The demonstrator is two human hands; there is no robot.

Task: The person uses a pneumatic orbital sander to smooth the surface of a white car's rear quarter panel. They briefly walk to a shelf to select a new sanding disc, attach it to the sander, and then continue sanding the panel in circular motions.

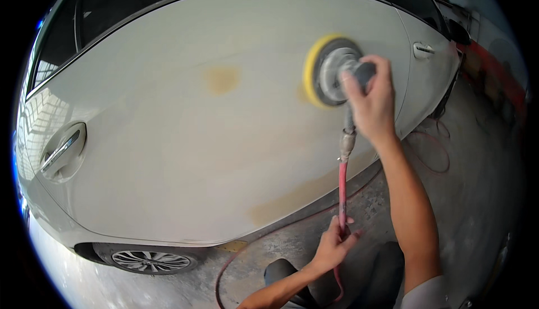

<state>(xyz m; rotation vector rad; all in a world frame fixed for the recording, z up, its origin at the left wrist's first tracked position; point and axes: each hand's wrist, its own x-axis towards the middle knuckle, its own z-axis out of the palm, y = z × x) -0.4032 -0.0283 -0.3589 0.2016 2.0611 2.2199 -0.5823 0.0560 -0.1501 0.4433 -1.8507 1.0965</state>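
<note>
My right hand (pixel 371 98) is wrapped round the head of an air sander (pixel 337 70) with a round yellow-edged pad. The pad is tilted against the upper right part of a white car door (pixel 179 118); whether its whole face touches, I cannot tell. From the sander's handle a red air hose (pixel 343 191) runs down. Lower down, my left hand (pixel 334 245) closes its fingers round that hose. The door's surface looks dull and sanded, with a tan patch (pixel 223 79) left of the sander and a tan strip (pixel 292 199) along the lower edge.
A chrome door handle (pixel 60 150) is at the left, another handle (pixel 424 49) at the upper right. Below the door stands a wheel (pixel 150 261). Hose loops (pixel 443 154) lie on the concrete floor (pixel 471 197). My knees (pixel 281 269) are close beneath my arms.
</note>
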